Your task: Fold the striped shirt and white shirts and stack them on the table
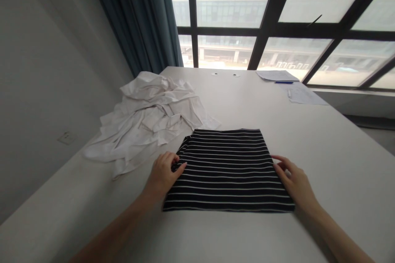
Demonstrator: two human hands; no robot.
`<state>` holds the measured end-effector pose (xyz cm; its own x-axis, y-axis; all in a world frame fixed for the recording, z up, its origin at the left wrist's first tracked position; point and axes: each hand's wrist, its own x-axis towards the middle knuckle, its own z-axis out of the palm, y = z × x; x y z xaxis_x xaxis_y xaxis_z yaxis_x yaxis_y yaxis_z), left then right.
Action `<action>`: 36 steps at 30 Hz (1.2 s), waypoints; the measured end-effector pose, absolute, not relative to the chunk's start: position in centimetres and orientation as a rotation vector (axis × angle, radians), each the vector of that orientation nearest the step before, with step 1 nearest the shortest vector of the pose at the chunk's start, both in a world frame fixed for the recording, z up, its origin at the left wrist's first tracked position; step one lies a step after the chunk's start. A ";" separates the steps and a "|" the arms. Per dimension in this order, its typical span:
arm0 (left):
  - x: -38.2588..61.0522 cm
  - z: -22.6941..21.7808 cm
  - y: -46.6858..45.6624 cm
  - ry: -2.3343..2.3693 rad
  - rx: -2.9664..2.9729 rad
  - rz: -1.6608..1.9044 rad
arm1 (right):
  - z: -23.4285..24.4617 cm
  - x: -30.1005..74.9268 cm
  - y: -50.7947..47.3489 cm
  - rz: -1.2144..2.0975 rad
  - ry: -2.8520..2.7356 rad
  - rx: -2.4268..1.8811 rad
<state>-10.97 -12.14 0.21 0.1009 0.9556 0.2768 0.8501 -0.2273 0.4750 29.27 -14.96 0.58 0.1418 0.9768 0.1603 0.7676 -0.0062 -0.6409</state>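
**around the worktop:** a crumpled white garment (148, 121) lies in a loose heap on the left part of the worktop (339, 172), its nearest folds just beside the top left corner of the striped piece. i can't tell whether the two touch there.

**far end:** two sheets of paper (276, 75) (304, 95) lie toward the right, with a blue pen (284, 82) between them. two small round grommets (224, 74) are set in the worktop near its far edge.

**room:** a wall socket (66, 137) sits low on the left wall, a dark teal curtain (138, 12) hangs in the corner, and a large dark-framed window (231, 8) fills the far side.

**folded piece:** a black-and-white striped garment (228, 170) lies flat and folded into a rough rectangle on the worktop, directly in front of the person and between the two hands.

**left hand (162, 174):** fingers curled and closed on the garment's left edge - it looks to be pinching the fabric there.

**right hand (293, 181):** partly open, fingers slightly curved, fingertips (276, 160) resting at the garment's right edge - no visible pinch.
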 end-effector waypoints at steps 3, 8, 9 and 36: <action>-10.9 0.9 -12.2 1.773 2.175 0.854 | 0.9 28.9 -15.1 0.541 -1.633 -1.790; -11.0 1.9 -12.2 1.712 1.893 0.872 | 0.9 28.9 -15.3 0.677 -1.454 -1.786; -11.0 2.1 -12.2 1.711 1.855 0.855 | 0.9 28.9 -15.3 0.720 -1.446 -1.781; -11.1 2.1 -12.7 1.940 2.559 0.802 | 0.5 29.3 -15.2 0.549 -1.608 -1.745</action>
<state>-11.06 -12.66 2.11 0.2012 0.8594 0.4700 0.9405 -0.3037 0.1526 29.31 -15.24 0.55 0.1430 0.9791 0.1445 0.6867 0.0070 -0.7269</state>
